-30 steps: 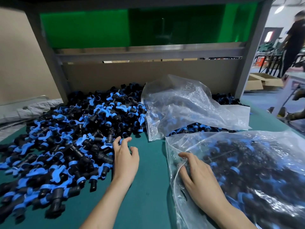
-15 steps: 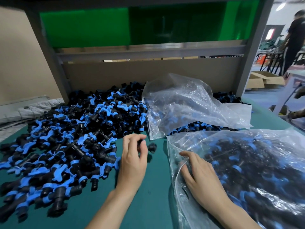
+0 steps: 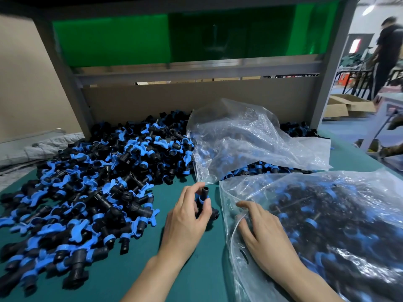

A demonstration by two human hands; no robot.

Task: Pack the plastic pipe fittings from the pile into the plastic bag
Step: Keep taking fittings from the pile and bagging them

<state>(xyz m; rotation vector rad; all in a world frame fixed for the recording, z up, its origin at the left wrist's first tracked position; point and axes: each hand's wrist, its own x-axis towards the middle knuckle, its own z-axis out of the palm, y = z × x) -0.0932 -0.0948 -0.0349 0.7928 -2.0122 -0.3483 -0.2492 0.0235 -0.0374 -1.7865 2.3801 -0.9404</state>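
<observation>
My left hand (image 3: 187, 216) off pile of black-and-blue plastic pipe fittings (image 3: 98, 182), now pinching one black fitting with blue collar (image 3: 204, 198), just beside mouth of clear plastic bag (image 3: 327, 214). My right hand (image 3: 263, 236) flat, spread, pinning bag. Drop-in next, likely.

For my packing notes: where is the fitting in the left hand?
Head view, low centre: the left hand pinches the fitting over the green mat, between the pile and the near bag.

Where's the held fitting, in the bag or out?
Out: left hand grips the fitting above the mat, left of the bag edge.
</observation>
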